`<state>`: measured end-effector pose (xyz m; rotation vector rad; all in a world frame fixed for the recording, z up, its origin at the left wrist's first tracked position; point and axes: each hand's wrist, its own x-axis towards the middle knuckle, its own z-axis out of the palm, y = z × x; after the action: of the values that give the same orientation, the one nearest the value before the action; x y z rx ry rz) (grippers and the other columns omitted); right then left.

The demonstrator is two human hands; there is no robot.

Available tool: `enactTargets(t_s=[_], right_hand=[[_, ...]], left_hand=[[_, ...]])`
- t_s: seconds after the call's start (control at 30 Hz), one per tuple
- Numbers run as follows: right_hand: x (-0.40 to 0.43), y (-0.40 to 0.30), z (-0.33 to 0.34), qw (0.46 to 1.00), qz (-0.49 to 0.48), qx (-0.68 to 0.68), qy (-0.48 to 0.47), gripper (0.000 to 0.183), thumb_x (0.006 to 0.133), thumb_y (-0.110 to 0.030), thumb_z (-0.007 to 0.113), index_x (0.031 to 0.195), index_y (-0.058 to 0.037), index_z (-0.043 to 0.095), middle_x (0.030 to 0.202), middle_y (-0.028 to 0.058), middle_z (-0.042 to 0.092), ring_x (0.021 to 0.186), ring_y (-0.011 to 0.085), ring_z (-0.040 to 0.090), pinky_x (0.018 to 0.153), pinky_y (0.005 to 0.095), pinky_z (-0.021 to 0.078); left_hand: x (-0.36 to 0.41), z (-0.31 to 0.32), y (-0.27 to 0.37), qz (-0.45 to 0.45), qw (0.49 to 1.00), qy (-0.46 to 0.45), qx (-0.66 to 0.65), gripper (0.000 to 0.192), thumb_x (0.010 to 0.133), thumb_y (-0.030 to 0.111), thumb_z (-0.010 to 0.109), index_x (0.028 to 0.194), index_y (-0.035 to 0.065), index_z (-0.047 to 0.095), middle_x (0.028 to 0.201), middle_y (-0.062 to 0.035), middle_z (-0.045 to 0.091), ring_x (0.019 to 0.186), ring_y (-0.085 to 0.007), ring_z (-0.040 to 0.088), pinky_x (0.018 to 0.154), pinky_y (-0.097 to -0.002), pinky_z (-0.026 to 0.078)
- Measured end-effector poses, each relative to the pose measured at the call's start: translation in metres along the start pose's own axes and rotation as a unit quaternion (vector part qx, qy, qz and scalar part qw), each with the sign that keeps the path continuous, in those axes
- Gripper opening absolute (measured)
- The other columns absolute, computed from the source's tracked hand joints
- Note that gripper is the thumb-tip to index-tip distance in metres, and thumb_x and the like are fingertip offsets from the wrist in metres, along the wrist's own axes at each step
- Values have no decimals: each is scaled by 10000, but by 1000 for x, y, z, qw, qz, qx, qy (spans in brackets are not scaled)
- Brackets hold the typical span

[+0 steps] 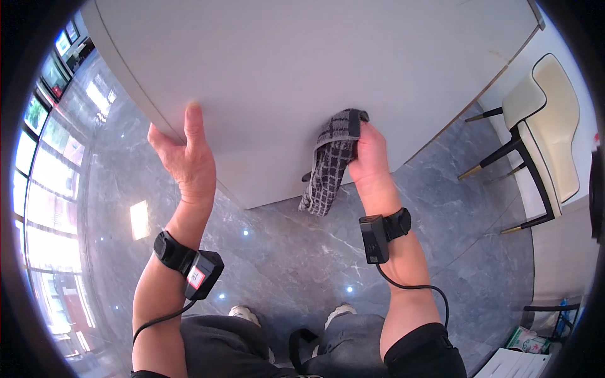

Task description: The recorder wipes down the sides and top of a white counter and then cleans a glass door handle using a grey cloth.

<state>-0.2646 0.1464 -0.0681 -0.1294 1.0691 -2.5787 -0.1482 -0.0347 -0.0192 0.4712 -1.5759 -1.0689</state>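
Note:
A large flat white panel [283,71] spans the upper part of the view. My left hand [186,153] grips its left edge, thumb on the face and fingers around the side, partly hidden. Against the panel's lower right part, my right hand [371,153] holds a bunched black and grey checked cloth [331,156], which hangs down past the lower edge. The fingertips of that hand are hidden by the cloth and my hand. A black strapped device sits on each wrist, with a cable.
Two-tone cream chair [550,137] with dark legs stands at the right by the wall. A white slatted item [513,364] and a green-white package [527,340] lie at the lower right. Glossy grey floor tiles [293,255] reflect light; tall windows [28,156] line the left.

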Motion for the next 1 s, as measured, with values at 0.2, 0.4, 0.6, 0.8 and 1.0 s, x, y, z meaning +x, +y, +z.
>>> enactTargets(t_s=[0.2, 0.4, 0.6, 0.8, 1.0], right_hand=[[-3, 0, 0, 1000, 17, -18, 12, 124, 728, -87, 469, 761, 29, 501, 685, 82, 539, 585, 158, 528, 524, 271, 441], [-2, -1, 2, 999, 11, -28, 21, 125, 728, -94, 472, 755, 26, 499, 686, 80, 535, 585, 159, 527, 525, 278, 441], [1, -1, -1, 999, 19, -27, -6, 129, 722, -104, 433, 764, -2, 499, 702, 79, 541, 624, 176, 535, 579, 293, 446], [-4, 1, 0, 998, 8, -43, 37, 102, 721, -75, 471, 741, 21, 499, 687, 77, 536, 581, 158, 528, 520, 278, 439], [-1, -2, 1, 1000, 2, -20, 13, 107, 723, -77, 474, 740, 26, 498, 688, 81, 537, 582, 157, 527, 521, 276, 440]], left_hand=[[0, -2, 0, -12, 1000, 7, 18, 555, 699, 407, 536, 1020, -5, 349, 983, -102, 314, 952, -191, 352, 819, -302, 293], [-1, -2, -1, -4, 1000, 1, 19, 568, 696, 417, 532, 1024, -7, 345, 983, -105, 310, 956, -201, 349, 821, -308, 290], [0, -2, -1, 5, 999, 3, 36, 571, 696, 427, 526, 1020, -7, 347, 976, -105, 312, 962, -202, 341, 824, -313, 285], [1, -2, -3, -2, 999, 3, 33, 565, 697, 425, 525, 1015, -7, 347, 976, -103, 314, 960, -201, 342, 826, -316, 281], [0, -3, 0, 7, 999, -1, 39, 554, 702, 401, 532, 1023, -9, 343, 988, -105, 310, 963, -199, 341, 827, -313, 281]])
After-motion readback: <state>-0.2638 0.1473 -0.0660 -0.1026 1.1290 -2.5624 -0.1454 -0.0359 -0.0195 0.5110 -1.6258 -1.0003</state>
